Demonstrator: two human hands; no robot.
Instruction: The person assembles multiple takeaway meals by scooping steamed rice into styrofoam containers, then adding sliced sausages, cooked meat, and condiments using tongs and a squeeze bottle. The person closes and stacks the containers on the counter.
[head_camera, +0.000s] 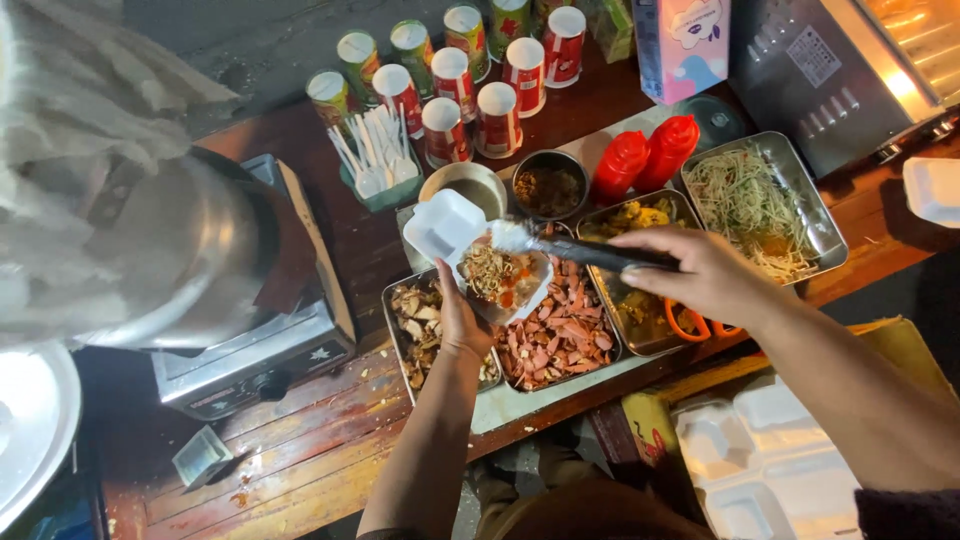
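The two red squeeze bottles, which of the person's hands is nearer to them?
Right. The right hand, holding black tongs, sits just below the red squeeze bottles; the left hand, holding the white foam box, is farther left.

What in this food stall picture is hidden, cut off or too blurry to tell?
Head view only:
- Left hand: its fingers are hidden under the white foam container it holds.
- Tongs in the right hand: the tips blur over the food, so what they grip is unclear.
- Foam lid: cut off by the right edge.
- Steel pot: contents hidden by steam.
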